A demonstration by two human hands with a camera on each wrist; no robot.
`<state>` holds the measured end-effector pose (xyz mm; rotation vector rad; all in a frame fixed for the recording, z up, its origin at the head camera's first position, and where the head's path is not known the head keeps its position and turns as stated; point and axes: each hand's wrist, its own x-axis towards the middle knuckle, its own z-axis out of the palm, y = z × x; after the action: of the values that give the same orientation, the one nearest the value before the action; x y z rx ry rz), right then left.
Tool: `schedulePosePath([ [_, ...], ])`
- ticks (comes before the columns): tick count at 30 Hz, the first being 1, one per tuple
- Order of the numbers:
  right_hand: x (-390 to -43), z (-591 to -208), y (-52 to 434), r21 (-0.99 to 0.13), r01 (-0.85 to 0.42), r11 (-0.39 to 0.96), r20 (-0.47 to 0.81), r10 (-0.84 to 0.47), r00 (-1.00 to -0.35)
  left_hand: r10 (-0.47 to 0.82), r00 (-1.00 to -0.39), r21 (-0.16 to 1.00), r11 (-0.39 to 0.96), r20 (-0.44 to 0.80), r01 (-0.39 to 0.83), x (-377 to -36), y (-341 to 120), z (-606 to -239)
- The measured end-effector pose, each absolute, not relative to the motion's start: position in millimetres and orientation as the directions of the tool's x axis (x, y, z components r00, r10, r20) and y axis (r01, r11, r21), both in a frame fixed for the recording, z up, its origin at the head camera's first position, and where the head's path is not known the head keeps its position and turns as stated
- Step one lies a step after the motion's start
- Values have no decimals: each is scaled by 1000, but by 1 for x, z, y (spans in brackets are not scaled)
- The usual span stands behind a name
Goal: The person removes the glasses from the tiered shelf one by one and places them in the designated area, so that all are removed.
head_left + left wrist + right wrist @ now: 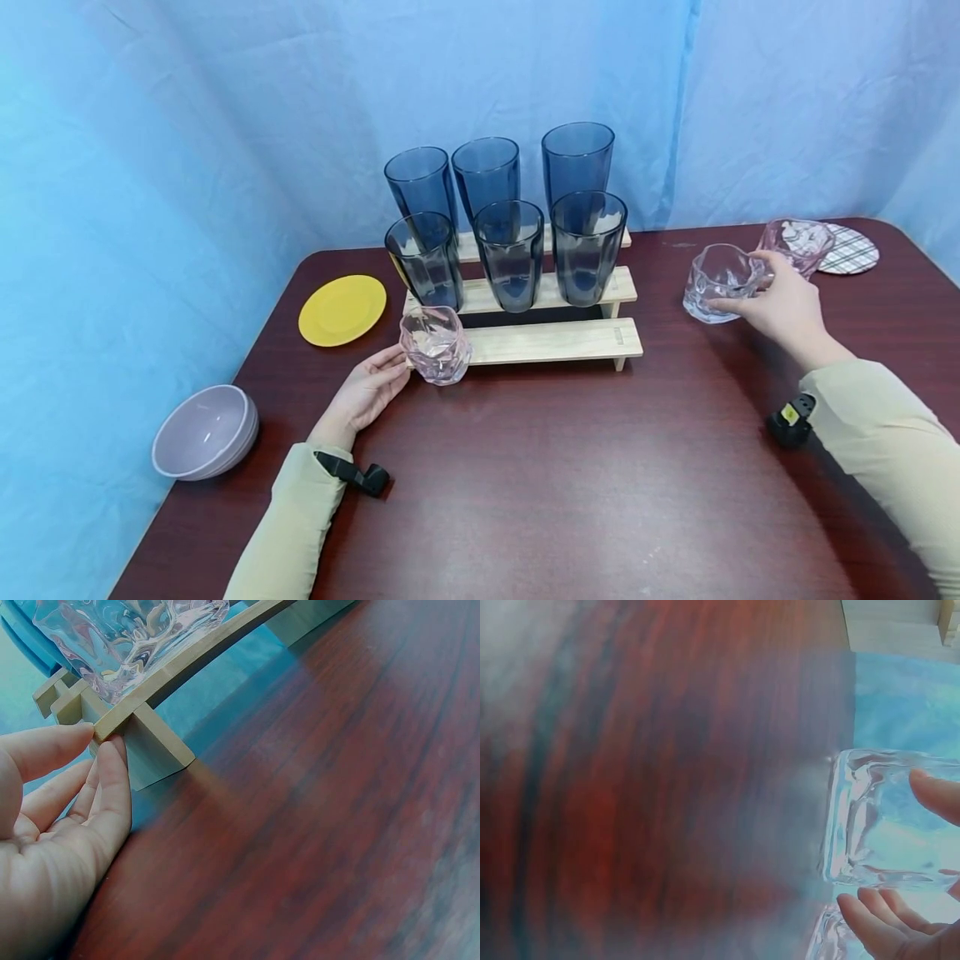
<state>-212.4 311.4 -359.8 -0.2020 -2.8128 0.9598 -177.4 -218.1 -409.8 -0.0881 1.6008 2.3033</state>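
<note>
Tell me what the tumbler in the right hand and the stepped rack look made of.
Clear tumbler: glass, or maybe clear plastic; see-through, glossy, faceted walls catching highlights. Stepped rack: pale unfinished-looking wood, matte, with faint grain and square-cut slats.

The stepped rack is sitting mid-tabletop, six tumblers standing on its upper steps. Left of the rack a plate and bowl are lying; right of it, two low glasses.

Left hand lies open and relaxed; right hand apparently curls its fingers in a grip.
</note>
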Motion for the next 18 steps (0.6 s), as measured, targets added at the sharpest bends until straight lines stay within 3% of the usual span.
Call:
schedulePosePath([
  [9, -220, -362, 314, -626, 95, 774, 133, 225, -965, 236, -943, 902, -311, -234, -301, -178, -218, -410],
  [18, -225, -352, 315, -616, 141, 775, 19, 194, -981, 230, -940, 901, -299, -252, -314, -178, -219, -410],
])
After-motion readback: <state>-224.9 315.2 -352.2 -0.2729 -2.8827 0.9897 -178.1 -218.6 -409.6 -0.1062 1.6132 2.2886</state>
